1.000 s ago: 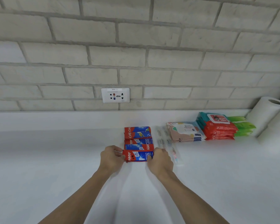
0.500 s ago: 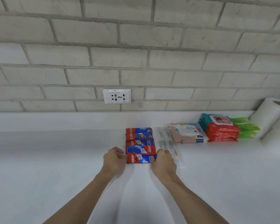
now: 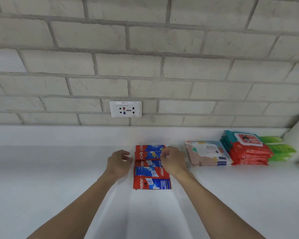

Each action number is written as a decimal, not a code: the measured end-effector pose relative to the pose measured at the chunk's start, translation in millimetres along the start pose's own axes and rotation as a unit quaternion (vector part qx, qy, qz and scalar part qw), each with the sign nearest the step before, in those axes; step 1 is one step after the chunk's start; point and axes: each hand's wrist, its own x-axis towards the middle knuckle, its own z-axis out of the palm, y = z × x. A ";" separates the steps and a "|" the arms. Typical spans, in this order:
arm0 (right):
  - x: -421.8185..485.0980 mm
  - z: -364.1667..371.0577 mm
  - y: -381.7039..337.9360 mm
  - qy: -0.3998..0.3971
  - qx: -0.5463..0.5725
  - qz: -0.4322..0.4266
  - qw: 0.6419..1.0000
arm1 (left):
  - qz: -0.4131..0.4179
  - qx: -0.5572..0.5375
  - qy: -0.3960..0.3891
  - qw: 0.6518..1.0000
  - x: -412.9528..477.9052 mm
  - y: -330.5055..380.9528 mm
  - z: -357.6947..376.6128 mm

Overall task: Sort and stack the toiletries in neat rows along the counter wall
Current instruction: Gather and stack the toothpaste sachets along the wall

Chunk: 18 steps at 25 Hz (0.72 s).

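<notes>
While both hands work at the far end of the row, at least four red-and-blue cardboard toothpaste boxes (image 3: 152, 182) lie flat on the white desk (image 3: 59, 178). They sit one behind another, running from between the forearms out to the pale brick wall (image 3: 145, 66).

Left hand (image 3: 119, 161): fingers loosely curled, holding nothing, set just beside the left ends of the farther boxes. Contact cannot be confirmed.

Right hand (image 3: 173, 160): fingers curled over the right end of the farthest box (image 3: 148, 151). Whether it grips the carton or only rests against it cannot be told.

The nearest box lies behind both hands, toward the person, untouched. To the right of the right hand stand a pastel patterned stack of soft wipe packs (image 3: 207, 152), a red-and-teal stack (image 3: 248, 152) and green packs (image 3: 280, 149), all close to the wall.

Assessment: the step in hand appears to be squaring the far boxes between the two hands.

Risks noted:
- The box ends are staggered, so uneven pressure from one hand would likely skew these light cartons further or push one out of line.
- The farthest box shows two printed faces and may be one carton on another; if so, a sideways nudge could slide the upper one off.
- A right forearm swung outward could disturb the pastel stack just beside it.
</notes>
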 end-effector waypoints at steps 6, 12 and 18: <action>46.5 14.7 7.4 -0.028 -0.020 -0.006 0.999 | -0.035 -0.027 -0.060 0.997 35.7 18.5 18.2; 66.3 25.9 13.0 -0.049 -0.071 0.015 0.996 | -0.027 -0.009 -0.039 0.999 49.8 24.1 27.4; 71.6 35.7 14.2 -0.060 -0.083 0.023 0.994 | -0.019 0.035 -0.073 0.997 51.9 28.2 29.8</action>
